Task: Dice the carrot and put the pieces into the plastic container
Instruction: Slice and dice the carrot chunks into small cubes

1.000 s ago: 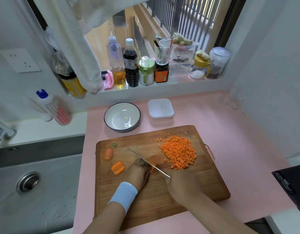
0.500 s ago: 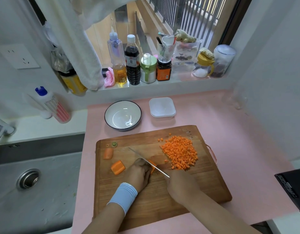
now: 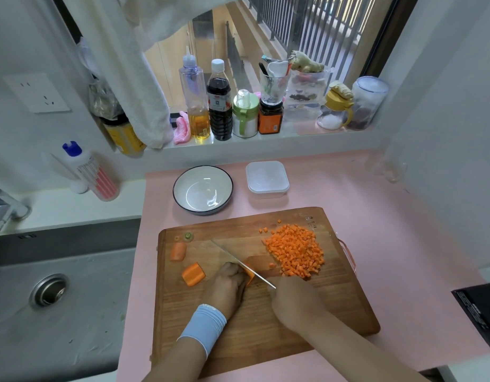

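Head-cam view, looking down at a kitchen counter. The right hand point(image 3: 293, 301) is closed round a knife point(image 3: 239, 261). The handle is fully hidden inside the fist, so only the thin blade shows, running up & left across the board. The left hand point(image 3: 227, 288), w/ a pale blue wristband point(image 3: 204, 325), has its knuckles curled over a carrot piece point(image 3: 250, 274) & holds it down against the blade's left side. Its fingertips are hidden. Only a small orange sliver of the piece shows btwn hand & blade, so its shape can't be made out. Both forearms are cut off by the bottom edge.

All this sits on a wooden cutting board point(image 3: 266, 343). Right of the blade lies a heap of diced carrot point(image 3: 293, 252), w/ a few stray cubes at its upper left. Left of the left hand is a carrot chunk point(image 3: 193, 274), & further up-left a second chunk point(image 3: 178, 251). Near the board's top-left corner is a greenish stem end point(image 3: 188, 236), too small to make out.

Beyond the board, on the pink counter point(image 3: 390, 230), stands the plastic container point(image 3: 267, 179), square & translucent white. Can't tell if a lid is on it. A white bowl point(image 3: 202, 188) w/ a dark rim sits just left of it. A sink point(image 3: 59, 290) is at left, partly cut off. A black object point(image 3: 478, 307) is cut off at the right edge & can't be identified. Bottles & jars point(image 3: 219, 106) line the windowsill, labels unreadable.
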The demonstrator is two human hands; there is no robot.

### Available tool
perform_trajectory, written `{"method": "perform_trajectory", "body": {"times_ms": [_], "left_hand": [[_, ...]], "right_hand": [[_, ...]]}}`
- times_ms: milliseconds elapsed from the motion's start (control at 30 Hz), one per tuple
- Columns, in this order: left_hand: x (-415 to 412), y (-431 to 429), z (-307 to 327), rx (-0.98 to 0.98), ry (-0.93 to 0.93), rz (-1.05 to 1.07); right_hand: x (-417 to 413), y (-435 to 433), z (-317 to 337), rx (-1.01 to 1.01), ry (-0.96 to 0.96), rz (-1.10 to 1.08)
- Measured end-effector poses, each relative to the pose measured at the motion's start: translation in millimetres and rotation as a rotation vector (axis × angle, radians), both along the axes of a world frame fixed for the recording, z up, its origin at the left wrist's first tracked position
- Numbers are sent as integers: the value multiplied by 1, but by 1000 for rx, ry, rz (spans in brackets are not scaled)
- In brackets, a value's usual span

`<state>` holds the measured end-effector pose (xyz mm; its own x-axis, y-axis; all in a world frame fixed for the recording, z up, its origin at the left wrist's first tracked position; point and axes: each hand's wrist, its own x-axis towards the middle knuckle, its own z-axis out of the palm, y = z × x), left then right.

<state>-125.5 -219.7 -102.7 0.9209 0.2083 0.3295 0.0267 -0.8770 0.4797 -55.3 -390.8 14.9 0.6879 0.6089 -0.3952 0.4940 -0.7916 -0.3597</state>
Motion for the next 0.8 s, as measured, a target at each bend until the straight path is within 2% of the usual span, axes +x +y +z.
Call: {"method": "perform_trajectory", "body": {"times_ms": [333, 800], "left_hand": [[-3, -2, 8, 6, -12, 10], [-2, -1, 1, 0, -45, -1]], "right_hand": [[-10, -4, 4, -72, -100, 24], [10, 10, -12, -56, 88, -51]]}}
